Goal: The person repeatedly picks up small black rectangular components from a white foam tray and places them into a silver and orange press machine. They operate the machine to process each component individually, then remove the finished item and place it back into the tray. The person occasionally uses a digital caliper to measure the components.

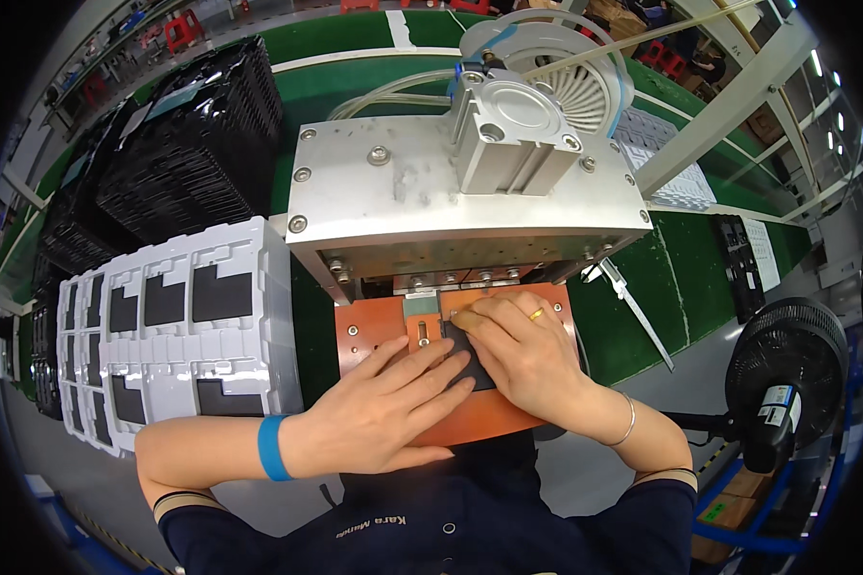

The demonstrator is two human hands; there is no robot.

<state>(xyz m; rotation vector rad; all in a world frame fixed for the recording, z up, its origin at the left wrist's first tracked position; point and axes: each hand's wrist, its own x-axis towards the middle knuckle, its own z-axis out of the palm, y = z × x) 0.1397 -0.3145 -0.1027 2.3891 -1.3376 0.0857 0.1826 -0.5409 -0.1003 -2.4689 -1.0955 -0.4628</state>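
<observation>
dark shirt (451, 522) sits nearest my camera, and beyond it both hands meet over the orange plate (479, 414) at the foot of the metal press (403, 192). from my distant seat i find the flat black piece (467, 371) on that plate, between the hands and partly covered by them. the left hand (364, 412) lies palm down with fingers spread, some tips over the piece, the thumb apart by the plate's near edge. the right hand (532, 359) bends at the knuckles, fingers drawn together, tips near the piece's far end — whether they pinch it or only press, i cannot tell.

i judge the piece light and thin, more a stiffish sheet than a block; its dull face should give fair grip, though it could slide on the plate, and its corners may crease if forced. i would take it by opposite edges rather than by one corner. its long axis, as far as i can see, runs from the body toward the press, the far end leaning a little left — too much is hidden for me to tell its whole outline or which end is the front.
</observation>
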